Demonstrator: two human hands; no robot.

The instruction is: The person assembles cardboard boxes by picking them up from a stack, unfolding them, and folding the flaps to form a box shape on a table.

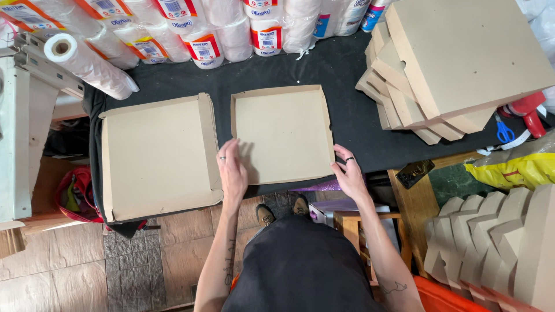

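An open brown cardboard box tray [283, 130] with raised side walls lies on the black-covered table [324, 69]. My left hand [232, 170] rests flat on the tray's near left corner, fingers spread. At the near right corner, my right hand [348, 172] grips the tray's edge. To the left lies a second cardboard box piece [156, 156], flat side up, hanging slightly over the table's front edge.
A stack of folded cardboard boxes [457, 63] sits at the back right, with more standing boxes [497, 242] low at the right. Wrapped paper rolls [191, 29] line the back. Blue scissors [504, 132], a red tool [529, 110] and a yellow bag [514, 170] lie right.
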